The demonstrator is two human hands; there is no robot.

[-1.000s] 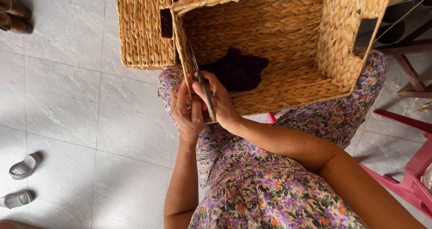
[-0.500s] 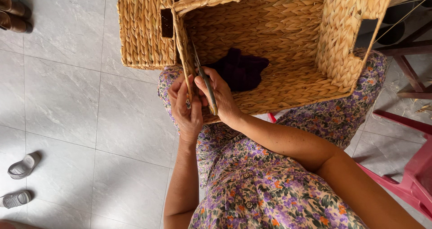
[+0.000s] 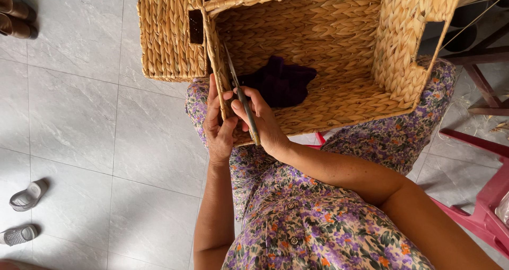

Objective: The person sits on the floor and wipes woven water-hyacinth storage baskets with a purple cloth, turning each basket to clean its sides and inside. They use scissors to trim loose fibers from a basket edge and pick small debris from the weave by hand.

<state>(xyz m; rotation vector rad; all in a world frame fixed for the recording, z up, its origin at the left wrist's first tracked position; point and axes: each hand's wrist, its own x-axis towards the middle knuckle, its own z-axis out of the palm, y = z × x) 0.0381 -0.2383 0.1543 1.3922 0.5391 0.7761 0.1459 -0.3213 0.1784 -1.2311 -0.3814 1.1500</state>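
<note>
Woven basket (image 3: pixel 339 63) lies tipped on the person's lap, mouth facing the camera, a dark purple cloth (image 3: pixel 278 81) inside on its lower wall. Left hand (image 3: pixel 218 127) braces the basket's near-left rim, fingers flat along the outside and thumb hooked over the edge. Right hand (image 3: pixel 260 119) is closed round the scissors (image 3: pixel 241 97). Since a second ago the blades have crept further up along the rim, tips now pointing to the far corner; hands otherwise hold their places. Reads as trimming advancing along that edge. Second basket (image 3: pixel 169 31) stands just beyond, on the left.
</note>
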